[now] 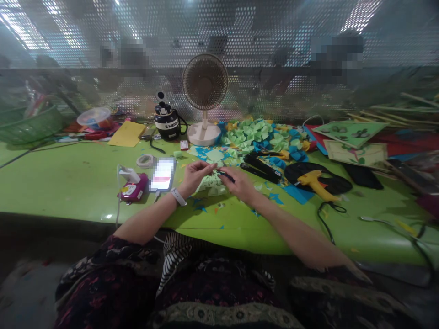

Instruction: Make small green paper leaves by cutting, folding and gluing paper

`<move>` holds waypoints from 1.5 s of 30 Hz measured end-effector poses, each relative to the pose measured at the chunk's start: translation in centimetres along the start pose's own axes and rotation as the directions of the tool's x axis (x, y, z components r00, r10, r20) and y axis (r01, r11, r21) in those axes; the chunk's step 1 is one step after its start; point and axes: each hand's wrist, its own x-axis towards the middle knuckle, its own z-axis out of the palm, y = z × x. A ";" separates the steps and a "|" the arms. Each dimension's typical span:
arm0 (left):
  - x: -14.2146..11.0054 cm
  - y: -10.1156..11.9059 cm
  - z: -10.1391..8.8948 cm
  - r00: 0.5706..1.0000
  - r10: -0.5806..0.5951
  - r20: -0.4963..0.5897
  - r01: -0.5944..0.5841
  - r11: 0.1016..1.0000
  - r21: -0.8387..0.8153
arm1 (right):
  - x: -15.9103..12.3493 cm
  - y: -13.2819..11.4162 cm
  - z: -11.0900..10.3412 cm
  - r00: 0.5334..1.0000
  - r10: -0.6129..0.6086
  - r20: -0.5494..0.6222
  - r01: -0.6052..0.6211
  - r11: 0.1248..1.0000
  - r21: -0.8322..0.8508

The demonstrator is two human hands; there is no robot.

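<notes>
My left hand (195, 176), with a white watch on the wrist, pinches the upper edge of a pale green folded paper piece (211, 183) lying on the green table (68, 183). My right hand (238, 183) is closed round a small dark tool (224, 175), whose tip meets the same paper. The two hands nearly touch above the paper. Blue paper scraps lie scattered around them.
A phone (162, 174) and a pink tape dispenser (133, 188) lie left of my hands. A yellow glue gun (313, 180), black stapler (260, 171), heap of green and blue folded papers (260, 135), fan (205, 98), black mug (167, 122) and green basket (30, 125) stand around.
</notes>
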 end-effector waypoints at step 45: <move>1.1 -0.2 -0.9 0.994 -0.102 0.036 0.102 0.995 0.007 | 0.9 4.1 -2.6 0.901 0.421 -0.105 -0.420 0.786 -0.454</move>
